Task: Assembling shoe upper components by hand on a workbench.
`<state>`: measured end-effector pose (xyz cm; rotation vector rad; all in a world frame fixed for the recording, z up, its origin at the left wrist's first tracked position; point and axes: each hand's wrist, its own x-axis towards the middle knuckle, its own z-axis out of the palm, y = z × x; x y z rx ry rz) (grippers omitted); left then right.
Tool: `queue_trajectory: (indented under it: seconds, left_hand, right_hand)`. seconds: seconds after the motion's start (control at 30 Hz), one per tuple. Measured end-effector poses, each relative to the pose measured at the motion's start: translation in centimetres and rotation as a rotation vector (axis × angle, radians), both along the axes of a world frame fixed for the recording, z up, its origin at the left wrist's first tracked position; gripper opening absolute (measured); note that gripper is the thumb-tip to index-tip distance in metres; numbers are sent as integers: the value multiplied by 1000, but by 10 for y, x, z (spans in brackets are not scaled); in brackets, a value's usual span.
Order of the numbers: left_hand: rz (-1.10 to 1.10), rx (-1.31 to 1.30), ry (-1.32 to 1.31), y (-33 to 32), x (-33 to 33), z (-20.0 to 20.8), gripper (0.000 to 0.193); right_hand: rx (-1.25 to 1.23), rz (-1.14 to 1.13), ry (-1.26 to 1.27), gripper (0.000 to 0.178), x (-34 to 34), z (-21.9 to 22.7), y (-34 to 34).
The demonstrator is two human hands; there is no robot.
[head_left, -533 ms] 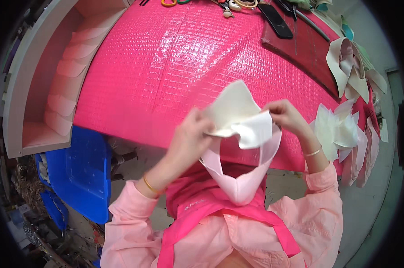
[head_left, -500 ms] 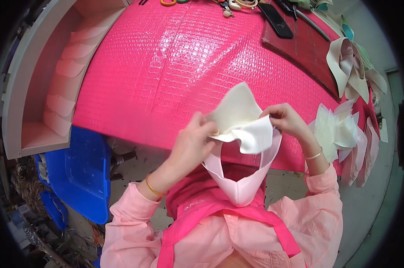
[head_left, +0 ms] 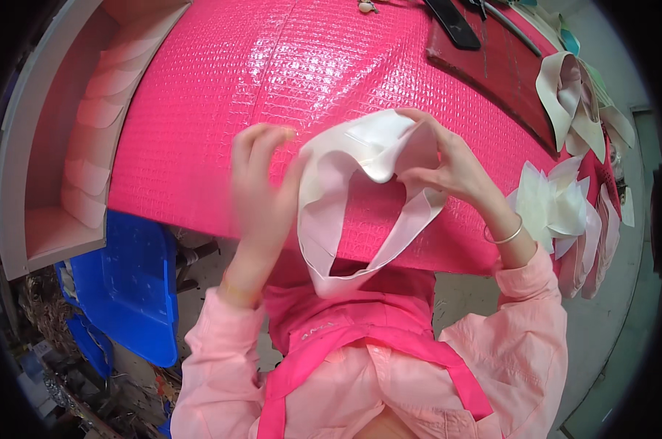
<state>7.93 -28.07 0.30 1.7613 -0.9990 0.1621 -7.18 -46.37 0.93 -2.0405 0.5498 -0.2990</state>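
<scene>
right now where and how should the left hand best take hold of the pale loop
Probably the pale loop is best pinched at its left wall, the left hand coming from the left, thumb inside, fingers outside: the wall is thin and the middle open, while the right hand grips the upper right.

Blue plastic bin point(head_left: 137, 289), black phone point(head_left: 455, 26), dark red board point(head_left: 501, 86)

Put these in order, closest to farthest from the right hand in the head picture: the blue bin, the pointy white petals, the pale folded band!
1. Pale folded band: in the right hand itself, so nearest.
2. Pointy white petals: just off to the right.
3. Blue bin: way over on the left, below the table edge.
</scene>
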Motion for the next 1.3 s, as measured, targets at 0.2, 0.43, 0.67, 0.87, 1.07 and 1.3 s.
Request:
queue_trajectory:
  seconds: [0.2, 0.43, 0.67, 0.87, 1.07, 1.3]
  left_hand:
    - [-686, 401, -166, 57, -55, 5, 32]
    - [-759, 178, 459, 82, -62, -48, 21]
    - [-321, 392, 189, 65, -94, -14, 12]
    - [-267, 373, 106, 56, -99, -12, 16]
    - [-265, 369, 137, 55, -98, -11, 19]
    - [-312, 367, 123, 55, -96, -7, 24]
  right_hand:
    - [-1, 310, -82, 21, 44, 6, 0]
    - [168, 90, 75, 17, 40, -9, -46]
    - [-730, 526, -47, 60, 55, 54, 27]
    - [-668, 803, 597, 29, 91, 31, 28]
    - [-389, 1039, 435, 20, 69, 39, 6]
    - [-440, 990, 460, 27, 88, 16, 41]
